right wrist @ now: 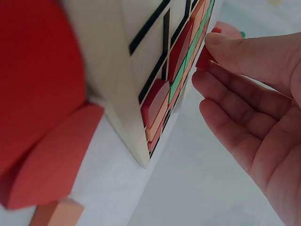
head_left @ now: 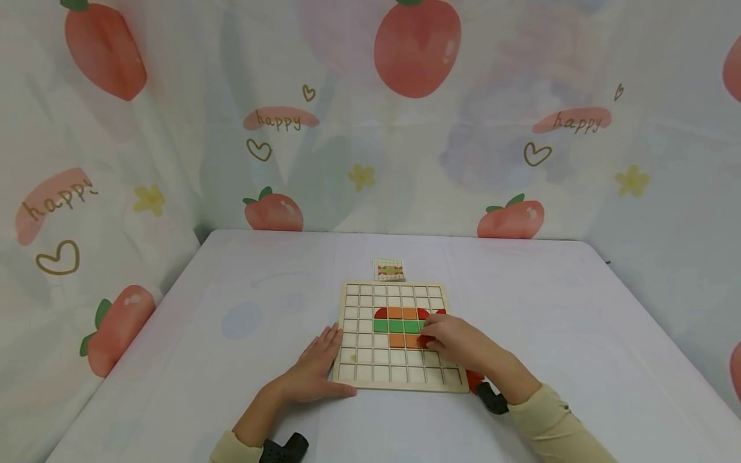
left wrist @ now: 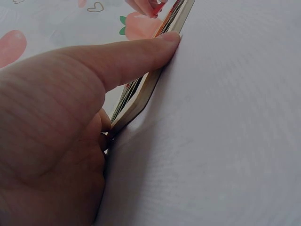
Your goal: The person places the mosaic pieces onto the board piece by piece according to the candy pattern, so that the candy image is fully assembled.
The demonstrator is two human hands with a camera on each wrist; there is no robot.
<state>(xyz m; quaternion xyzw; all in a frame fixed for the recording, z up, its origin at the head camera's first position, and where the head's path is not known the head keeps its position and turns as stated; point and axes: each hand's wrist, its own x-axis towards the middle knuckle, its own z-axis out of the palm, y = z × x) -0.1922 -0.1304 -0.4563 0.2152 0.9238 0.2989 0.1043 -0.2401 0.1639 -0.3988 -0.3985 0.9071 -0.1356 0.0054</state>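
A wooden grid board [head_left: 356,373] lies on the table, holding a row of green squares [head_left: 396,326] between rows with orange squares [head_left: 402,313] and red curved pieces [head_left: 380,313]. My left hand [head_left: 315,370] rests against its left side, fingers straight, thumb [left wrist: 141,56] stretched along the near edge. Over the right part of the board, my right hand [head_left: 463,341] pinches a small red block [right wrist: 204,57] between thumb and fingertips. In the right wrist view the other fingers are bent beneath it. The hand hides some of the right-hand squares in the head view.
Behind the board lies a small pattern card [head_left: 389,270]. Loose red pieces [right wrist: 42,80] and an orange block [right wrist: 56,214] sit beside the board's near right corner, partly under my right forearm. A printed curtain [head_left: 370,154] surrounds the white table [head_left: 278,270].
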